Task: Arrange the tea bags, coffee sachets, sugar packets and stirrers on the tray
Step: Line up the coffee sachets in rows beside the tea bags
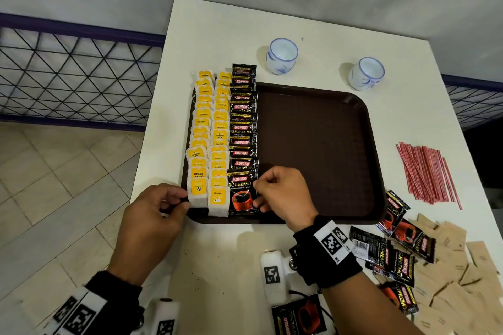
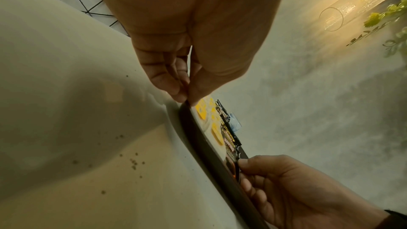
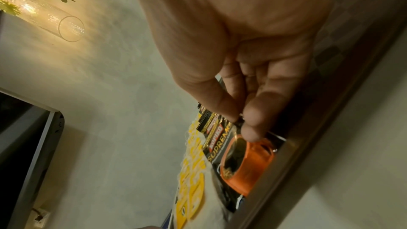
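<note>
So the brown tray [image 1: 313, 149] sits on the white table [image 1: 217, 253], and its 9 o'clock side is already packed: two columns of yellow tea bags [image 1: 202, 133] plus one column of black coffee sachets [image 1: 243, 128], all overlapping like shingles from 12 down to 6 o'clock.

The right hand [image 1: 283, 193] is on the nearest coffee sachet [image 1: 242, 193], the one at the 6 o'clock end of the column. Fingers are curled and narrow; thumb and fingertip pinch the sachet's 3 o'clock edge. In the right wrist view the fingertips [image 3: 253, 128] sit right on the packet just above the printed orange cup, with the sachet lying flat in the tray against the near rim.

The left hand [image 1: 155, 212] is curled too, fingers close together, pinching at the tray's rim near its 7 o'clock corner, right beside the frontmost tea bag [image 1: 196, 192]. In the left wrist view the fingertips [image 2: 178, 91] meet right at the dark rim; whether they also catch the tea bag, I can't tell.

Loose stuff at 3 to 5 o'clock of the tray: more coffee sachets, brown sugar packets [image 1: 457, 258], and a bundle of red stirrers [image 1: 427, 174]. Two white-and-blue cups [image 1: 281, 56] stand beyond the tray at 12 o'clock.
</note>
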`<state>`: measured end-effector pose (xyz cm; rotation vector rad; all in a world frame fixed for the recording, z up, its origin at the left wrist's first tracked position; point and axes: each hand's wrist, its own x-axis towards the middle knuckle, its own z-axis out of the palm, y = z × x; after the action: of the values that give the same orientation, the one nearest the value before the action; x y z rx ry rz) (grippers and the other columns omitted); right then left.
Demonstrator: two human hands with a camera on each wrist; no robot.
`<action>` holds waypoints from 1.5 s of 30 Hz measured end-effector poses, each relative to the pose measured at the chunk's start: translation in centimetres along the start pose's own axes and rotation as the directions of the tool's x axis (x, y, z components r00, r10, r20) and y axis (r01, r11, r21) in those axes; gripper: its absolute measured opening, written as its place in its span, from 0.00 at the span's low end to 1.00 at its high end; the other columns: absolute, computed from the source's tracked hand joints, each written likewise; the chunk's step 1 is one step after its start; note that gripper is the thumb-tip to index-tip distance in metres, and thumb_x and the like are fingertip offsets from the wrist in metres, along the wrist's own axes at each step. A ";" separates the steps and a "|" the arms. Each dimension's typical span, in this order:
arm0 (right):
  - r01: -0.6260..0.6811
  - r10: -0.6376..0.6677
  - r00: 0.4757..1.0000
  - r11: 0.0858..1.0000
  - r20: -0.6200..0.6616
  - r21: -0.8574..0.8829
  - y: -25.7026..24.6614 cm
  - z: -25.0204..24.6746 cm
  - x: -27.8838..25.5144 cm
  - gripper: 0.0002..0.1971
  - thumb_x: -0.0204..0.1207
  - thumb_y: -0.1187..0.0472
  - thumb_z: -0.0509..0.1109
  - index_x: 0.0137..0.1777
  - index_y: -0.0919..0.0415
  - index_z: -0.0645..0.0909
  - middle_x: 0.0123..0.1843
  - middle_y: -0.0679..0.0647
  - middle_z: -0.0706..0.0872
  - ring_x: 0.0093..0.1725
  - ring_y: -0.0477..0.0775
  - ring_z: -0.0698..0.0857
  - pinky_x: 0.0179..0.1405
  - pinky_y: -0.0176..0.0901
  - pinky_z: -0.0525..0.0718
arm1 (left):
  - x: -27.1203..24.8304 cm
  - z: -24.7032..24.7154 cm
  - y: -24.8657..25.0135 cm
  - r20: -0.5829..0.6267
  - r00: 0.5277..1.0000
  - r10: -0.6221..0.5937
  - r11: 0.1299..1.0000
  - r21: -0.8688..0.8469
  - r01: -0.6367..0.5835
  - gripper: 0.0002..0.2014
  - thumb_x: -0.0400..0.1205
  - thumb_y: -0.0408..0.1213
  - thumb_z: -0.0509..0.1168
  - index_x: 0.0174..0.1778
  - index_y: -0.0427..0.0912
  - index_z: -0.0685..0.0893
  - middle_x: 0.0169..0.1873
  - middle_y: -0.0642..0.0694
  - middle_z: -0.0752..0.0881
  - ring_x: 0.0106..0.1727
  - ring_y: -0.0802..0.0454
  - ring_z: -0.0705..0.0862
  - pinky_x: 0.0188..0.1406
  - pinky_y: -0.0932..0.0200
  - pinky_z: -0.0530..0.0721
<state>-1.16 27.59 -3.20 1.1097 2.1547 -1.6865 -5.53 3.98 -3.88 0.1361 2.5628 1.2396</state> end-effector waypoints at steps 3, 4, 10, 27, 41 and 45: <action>-0.019 0.019 1.000 0.999 -0.018 0.032 -0.2 0.1 -0.1 0.06 0.78 0.63 0.75 0.45 0.64 0.81 0.30 0.57 0.89 0.29 0.59 0.91 0.28 0.47 0.87 | 0.0 0.0 0.1 0.001 1.000 -0.002 1.000 -0.006 0.002 0.14 0.76 0.31 0.78 0.45 0.57 0.85 0.42 0.59 0.87 0.44 0.60 0.84 0.39 0.71 0.75; -0.021 0.022 0.999 0.999 -0.024 0.036 -0.3 0.1 -0.2 0.07 0.77 0.62 0.77 0.46 0.64 0.81 0.29 0.55 0.88 0.29 0.58 0.90 0.27 0.46 0.86 | 0.0 0.0 0.1 0.003 1.000 -0.001 1.000 -0.006 0.001 0.15 0.76 0.31 0.78 0.44 0.59 0.85 0.42 0.59 0.87 0.44 0.60 0.84 0.39 0.71 0.75; -0.005 0.004 1.000 1.000 -0.023 -0.028 -0.5 0.1 -0.1 0.07 0.75 0.61 0.78 0.44 0.62 0.84 0.30 0.56 0.89 0.24 0.53 0.87 0.21 0.41 0.80 | -0.1 -0.1 0.4 0.010 1.000 0.012 1.000 -0.007 -0.012 0.20 0.76 0.32 0.78 0.41 0.66 0.81 0.42 0.60 0.86 0.44 0.61 0.84 0.39 0.72 0.75; -0.013 0.018 0.997 0.998 -0.071 0.065 -1.1 0.8 0.8 0.06 0.78 0.66 0.74 0.43 0.65 0.80 0.27 0.60 0.88 0.27 0.60 0.90 0.27 0.47 0.87 | -0.1 0.0 0.0 0.000 1.000 0.014 1.000 -0.023 -0.014 0.19 0.76 0.31 0.78 0.42 0.64 0.82 0.42 0.56 0.88 0.44 0.60 0.85 0.41 0.72 0.75; -0.044 0.050 0.997 0.994 -0.062 0.104 -1.2 1.1 1.1 0.07 0.80 0.66 0.72 0.43 0.63 0.76 0.25 0.61 0.87 0.29 0.67 0.91 0.30 0.51 0.89 | 0.2 0.2 -0.5 -0.015 1.000 0.000 1.000 -0.009 0.000 0.11 0.76 0.30 0.78 0.47 0.51 0.88 0.43 0.53 0.89 0.45 0.61 0.85 0.41 0.82 0.78; -0.035 0.042 0.997 0.993 -0.063 0.110 -1.2 1.2 1.1 0.07 0.80 0.67 0.71 0.44 0.64 0.76 0.24 0.60 0.87 0.29 0.67 0.91 0.30 0.51 0.89 | 0.1 0.2 -0.5 -0.010 1.000 -0.006 1.000 -0.016 0.005 0.12 0.76 0.30 0.78 0.46 0.52 0.88 0.44 0.53 0.89 0.45 0.59 0.85 0.39 0.76 0.78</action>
<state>-3.12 26.92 -3.31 1.2441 2.0869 -1.7936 -5.56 3.87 -4.41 0.1197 2.5595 1.2618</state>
